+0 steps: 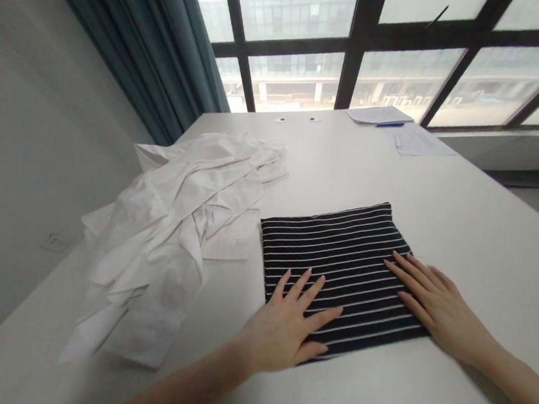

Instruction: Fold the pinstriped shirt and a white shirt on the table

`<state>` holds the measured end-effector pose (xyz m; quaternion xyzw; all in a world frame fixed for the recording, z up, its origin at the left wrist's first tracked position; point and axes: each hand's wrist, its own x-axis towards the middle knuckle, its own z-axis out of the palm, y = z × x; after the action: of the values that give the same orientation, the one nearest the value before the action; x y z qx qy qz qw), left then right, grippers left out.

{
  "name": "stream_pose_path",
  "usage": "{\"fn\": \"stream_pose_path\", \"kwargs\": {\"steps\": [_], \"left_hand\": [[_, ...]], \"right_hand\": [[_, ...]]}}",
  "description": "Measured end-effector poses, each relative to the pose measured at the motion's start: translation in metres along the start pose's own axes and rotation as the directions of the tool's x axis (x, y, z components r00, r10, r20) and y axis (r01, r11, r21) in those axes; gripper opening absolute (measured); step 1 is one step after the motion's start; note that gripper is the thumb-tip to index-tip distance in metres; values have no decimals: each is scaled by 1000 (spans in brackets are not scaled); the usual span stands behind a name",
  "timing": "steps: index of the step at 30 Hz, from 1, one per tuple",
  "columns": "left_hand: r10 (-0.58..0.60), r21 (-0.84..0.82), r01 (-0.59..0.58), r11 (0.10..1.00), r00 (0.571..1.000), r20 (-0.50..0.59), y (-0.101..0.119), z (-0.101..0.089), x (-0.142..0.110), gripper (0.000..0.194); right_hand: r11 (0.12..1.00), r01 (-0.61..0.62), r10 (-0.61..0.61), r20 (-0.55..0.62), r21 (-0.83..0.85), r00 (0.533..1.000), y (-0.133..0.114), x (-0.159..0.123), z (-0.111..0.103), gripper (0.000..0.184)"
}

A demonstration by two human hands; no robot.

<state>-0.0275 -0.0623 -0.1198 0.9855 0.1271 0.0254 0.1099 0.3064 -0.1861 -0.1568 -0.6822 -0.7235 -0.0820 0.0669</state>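
A black cloth with thin white stripes [335, 246] lies flat on the white table [334, 177], folded into a rough square. My left hand [286, 327] rests on its lower left part, fingers spread over the stripes. On the right edge of the cloth lies my right hand [437, 310], palm down, its fingers stretched out and partly on the fabric. Neither hand grips anything. Whether the cloth is a garment or a plain piece of fabric, I cannot tell.
A large crumpled heap of white cloth [179, 210] spreads over the table's left side. Toward the far right lie papers [378, 115] and a blue pen [390, 125]. Two small white items sit near the far edge. Beyond are a blue curtain [155, 54] and windows.
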Motion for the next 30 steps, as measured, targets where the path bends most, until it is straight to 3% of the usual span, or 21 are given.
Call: {"fn": "stream_pose_path", "kwargs": {"steps": [7,11,13,15,19,21,26,30], "left_hand": [[15,3,-15,1000,1000,-25,-6,-4,-18,70],[-6,-29,5,1000,999,-33,-20,-17,-21,54],[-61,-33,59,998,994,-95,-36,-27,-17,42],[-132,-31,128,991,973,-189,-60,-36,-9,42],[-348,-12,366,931,874,-340,-114,-44,12,51],[-408,-41,420,907,847,-342,-135,-40,21,48],[-404,-255,331,909,851,-337,-157,-18,31,41],[-365,-422,170,891,822,-438,-157,-11,28,39]], "right_hand": [[997,-70,70,-35,-8,997,17,-15,2,56],[991,-121,130,-167,64,977,35,-1,-8,44],[983,-149,170,-218,107,961,44,14,-16,42],[976,-155,187,-223,155,957,52,35,-22,43],[924,-187,243,-135,333,961,59,86,-22,48],[870,-239,304,-88,432,948,61,113,-16,53],[773,-334,387,16,540,922,61,161,7,59],[756,-292,367,-10,585,930,59,168,18,46]]}}
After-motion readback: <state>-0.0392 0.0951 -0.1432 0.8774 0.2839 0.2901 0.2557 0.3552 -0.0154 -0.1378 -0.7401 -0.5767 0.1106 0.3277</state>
